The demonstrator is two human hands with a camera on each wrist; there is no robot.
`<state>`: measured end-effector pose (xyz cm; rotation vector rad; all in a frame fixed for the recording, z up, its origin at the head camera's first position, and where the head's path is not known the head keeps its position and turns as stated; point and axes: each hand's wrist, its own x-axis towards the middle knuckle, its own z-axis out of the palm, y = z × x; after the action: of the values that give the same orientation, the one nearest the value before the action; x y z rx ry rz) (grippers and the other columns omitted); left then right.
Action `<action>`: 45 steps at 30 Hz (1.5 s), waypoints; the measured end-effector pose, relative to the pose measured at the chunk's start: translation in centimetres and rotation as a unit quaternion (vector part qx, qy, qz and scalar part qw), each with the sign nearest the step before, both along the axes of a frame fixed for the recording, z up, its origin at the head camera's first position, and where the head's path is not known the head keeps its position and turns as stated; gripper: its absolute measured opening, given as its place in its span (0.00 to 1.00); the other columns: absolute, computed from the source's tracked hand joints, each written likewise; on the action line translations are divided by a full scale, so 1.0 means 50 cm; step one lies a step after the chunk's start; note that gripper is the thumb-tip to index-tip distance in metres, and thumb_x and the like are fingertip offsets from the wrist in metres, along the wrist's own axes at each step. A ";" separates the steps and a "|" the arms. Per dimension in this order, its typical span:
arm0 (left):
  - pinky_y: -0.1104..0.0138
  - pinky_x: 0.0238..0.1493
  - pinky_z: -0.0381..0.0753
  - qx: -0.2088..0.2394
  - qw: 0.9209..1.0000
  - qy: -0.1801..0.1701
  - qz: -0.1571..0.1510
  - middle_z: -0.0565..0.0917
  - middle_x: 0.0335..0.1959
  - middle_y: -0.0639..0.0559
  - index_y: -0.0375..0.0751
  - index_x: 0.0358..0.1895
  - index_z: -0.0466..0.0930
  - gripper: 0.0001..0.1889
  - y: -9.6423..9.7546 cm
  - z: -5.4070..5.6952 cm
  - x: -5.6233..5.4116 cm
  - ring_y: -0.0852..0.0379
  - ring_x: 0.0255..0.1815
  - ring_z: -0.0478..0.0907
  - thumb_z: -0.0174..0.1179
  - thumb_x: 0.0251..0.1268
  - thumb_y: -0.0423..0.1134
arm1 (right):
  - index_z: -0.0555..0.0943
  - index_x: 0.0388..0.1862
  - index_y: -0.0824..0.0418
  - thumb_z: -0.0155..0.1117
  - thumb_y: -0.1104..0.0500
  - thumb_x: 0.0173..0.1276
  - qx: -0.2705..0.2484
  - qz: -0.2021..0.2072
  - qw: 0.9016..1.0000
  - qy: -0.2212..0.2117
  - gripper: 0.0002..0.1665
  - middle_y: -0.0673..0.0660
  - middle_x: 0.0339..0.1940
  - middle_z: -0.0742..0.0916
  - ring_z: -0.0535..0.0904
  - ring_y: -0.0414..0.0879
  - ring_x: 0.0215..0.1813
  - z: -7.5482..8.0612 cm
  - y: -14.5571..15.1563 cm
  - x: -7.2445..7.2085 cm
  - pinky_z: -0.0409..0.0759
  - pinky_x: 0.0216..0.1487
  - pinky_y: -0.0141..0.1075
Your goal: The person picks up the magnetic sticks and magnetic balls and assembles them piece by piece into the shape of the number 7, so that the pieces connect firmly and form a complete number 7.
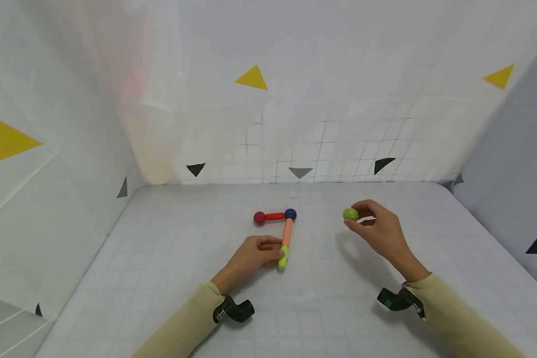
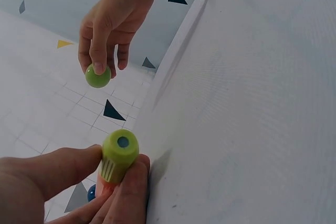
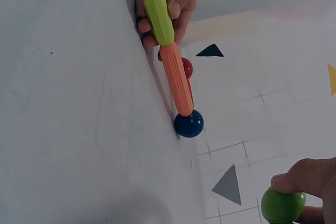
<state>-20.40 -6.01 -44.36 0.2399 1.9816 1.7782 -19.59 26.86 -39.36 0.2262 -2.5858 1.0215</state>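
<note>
My left hand (image 1: 255, 253) pinches a yellow-green magnetic rod (image 2: 118, 153) between thumb and fingers. That rod joins end to end with an orange rod (image 3: 177, 80), which meets a dark blue ball (image 1: 290, 214). From the blue ball a short red rod (image 1: 275, 216) runs left to a red ball (image 1: 259, 218), so the joined pieces form a corner. My right hand (image 1: 380, 228) holds a green ball (image 1: 351, 214) by thumb and fingertips, above the table and to the right of the joined pieces. A small blue-grey disc shows in the yellow-green rod's near end.
The white table (image 1: 161, 298) carries a faint grid. White sheeting (image 1: 197, 59) stands at the back and sides, marked with yellow triangles (image 1: 253, 78) and dark ones (image 1: 385, 164). Each wrist wears a dark camera band (image 1: 234, 309).
</note>
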 end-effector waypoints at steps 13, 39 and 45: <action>0.62 0.55 0.83 -0.010 1.000 -0.008 -0.003 0.87 0.50 0.48 0.38 0.62 0.82 0.23 0.000 -0.001 -0.001 0.53 0.48 0.85 0.72 0.68 0.42 | 0.82 0.52 0.65 0.79 0.65 0.63 -0.018 0.041 0.999 0.015 0.21 0.58 0.45 0.87 0.85 0.54 0.44 -0.013 -0.034 0.015 0.82 0.42 0.26; 0.61 0.52 0.84 0.010 1.000 0.001 0.010 0.87 0.52 0.46 0.34 0.64 0.82 0.23 0.009 0.000 0.000 0.53 0.49 0.85 0.71 0.69 0.38 | 0.82 0.50 0.61 0.80 0.66 0.61 -0.047 0.122 0.991 -0.001 0.20 0.51 0.43 0.86 0.84 0.46 0.41 -0.020 -0.107 0.042 0.87 0.44 0.42; 0.62 0.52 0.84 0.009 1.000 0.005 0.012 0.86 0.52 0.47 0.35 0.64 0.82 0.23 0.010 -0.004 -0.005 0.52 0.49 0.85 0.71 0.70 0.39 | 0.82 0.50 0.61 0.80 0.67 0.61 -0.047 0.138 0.989 -0.002 0.20 0.50 0.42 0.86 0.84 0.44 0.40 -0.026 -0.121 0.041 0.87 0.43 0.43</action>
<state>-20.65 -5.53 -44.57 0.2333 1.9846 1.8135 -17.52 20.80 -40.67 0.5708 -2.5499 1.2367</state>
